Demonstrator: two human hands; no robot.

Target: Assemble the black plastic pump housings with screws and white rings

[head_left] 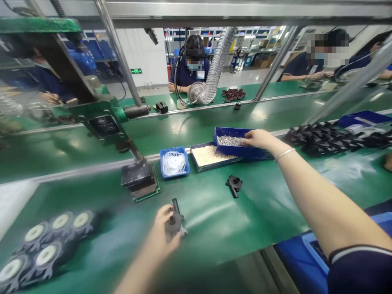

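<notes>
Hands work well apart here: the left hand [163, 230], low in the middle of the frame, is closed around a small black pump housing [175, 220] with a stub pipe pointing up, holding it just above the green desk [214, 220]. The right hand [259, 139], reaching out to the upper right of centre, has its fingers dipped into a blue tray of small silvery parts [231, 141]; whether the fingers have pinched anything I cannot tell. That tray rests tilted on the edge of a second shallow tray of whitish pieces [208, 155], and just to its left sits a smaller blue box of white rings [174, 162]. A thin bracelet [284, 154] circles the right wrist. Between the two hands a black cover piece [234, 184] lies alone on the desk. Left of the boxes stands a green press [107, 118] with a dark base block [137, 175]. In the lower left corner lies a blurred cluster of black housings with white round faces [45, 249]. At the right edge, a heap of black parts [324, 136] spreads beside another blue tray [364, 119]. Across the far belt, a person [191, 61] sits behind a ribbed silver duct [216, 69].
</notes>
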